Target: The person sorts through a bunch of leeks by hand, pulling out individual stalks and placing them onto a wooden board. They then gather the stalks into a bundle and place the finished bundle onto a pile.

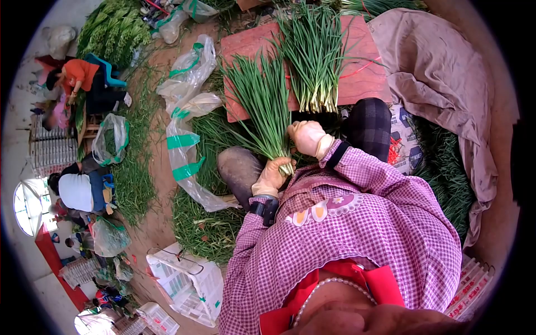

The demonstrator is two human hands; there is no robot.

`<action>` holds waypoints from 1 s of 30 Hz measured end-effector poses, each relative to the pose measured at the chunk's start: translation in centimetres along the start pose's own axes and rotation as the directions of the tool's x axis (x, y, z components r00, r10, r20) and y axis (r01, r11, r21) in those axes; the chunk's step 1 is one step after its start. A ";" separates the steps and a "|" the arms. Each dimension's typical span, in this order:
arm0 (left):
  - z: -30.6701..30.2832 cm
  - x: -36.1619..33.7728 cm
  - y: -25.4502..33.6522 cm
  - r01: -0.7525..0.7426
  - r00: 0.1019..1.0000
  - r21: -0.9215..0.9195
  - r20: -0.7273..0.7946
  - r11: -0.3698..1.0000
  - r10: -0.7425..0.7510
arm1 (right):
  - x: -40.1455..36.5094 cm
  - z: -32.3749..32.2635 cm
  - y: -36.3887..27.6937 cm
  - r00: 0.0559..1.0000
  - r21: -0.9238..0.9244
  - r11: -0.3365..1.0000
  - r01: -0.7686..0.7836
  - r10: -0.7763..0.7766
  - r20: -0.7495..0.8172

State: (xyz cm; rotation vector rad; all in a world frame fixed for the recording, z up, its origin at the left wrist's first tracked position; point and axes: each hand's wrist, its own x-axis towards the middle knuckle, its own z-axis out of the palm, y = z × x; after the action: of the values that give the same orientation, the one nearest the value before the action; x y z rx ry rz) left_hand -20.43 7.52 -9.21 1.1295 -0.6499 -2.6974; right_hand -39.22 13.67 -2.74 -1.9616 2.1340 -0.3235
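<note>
My left hand (272, 176), in a pale glove, grips the white root end of a bunch of long green chives (261, 103). The bunch fans up and away over the edge of a red board (365, 75). My right hand (309, 138), also gloved, rests against the bunch just above the left hand, fingers curled on the stalks. A second chive bunch (314, 58) lies flat on the red board, right of the held one. Both sleeves are purple checked, and a dark watch (264, 210) sits on my left wrist.
Loose chives (204, 226) cover the ground below my knees. Clear plastic bags with green tape (184, 145) lie to the left. White crates (187, 282) stand at lower left, and a brown cloth (441, 84) lies at right. Other people (84, 84) sit working at far left.
</note>
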 end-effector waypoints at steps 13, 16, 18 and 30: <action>1.3 -0.8 0.8 -0.031 0.990 -0.052 0.134 0.998 0.038 | -1.9 -2.6 2.9 0.957 0.370 0.929 -0.001 -0.106 0.269; 1.1 -0.6 0.5 -0.027 0.995 -0.053 0.092 0.998 0.032 | -1.7 -2.7 1.7 0.990 0.482 0.875 -0.050 -0.021 0.141; 0.8 -0.6 0.3 -0.033 0.998 -0.038 0.059 0.999 0.036 | -1.2 -1.2 1.4 0.981 0.574 0.814 0.095 0.020 -0.192; 0.0 -0.1 -0.2 -0.033 0.999 -0.063 -0.033 0.997 0.031 | 0.4 1.4 -1.2 0.901 0.879 0.230 -0.417 0.234 0.366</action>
State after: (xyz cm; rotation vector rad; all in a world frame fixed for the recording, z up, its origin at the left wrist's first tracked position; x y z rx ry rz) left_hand -20.30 7.78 -9.24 1.1340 -0.5678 -2.6478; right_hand -37.73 13.16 -3.70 -0.7377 1.4943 -1.0265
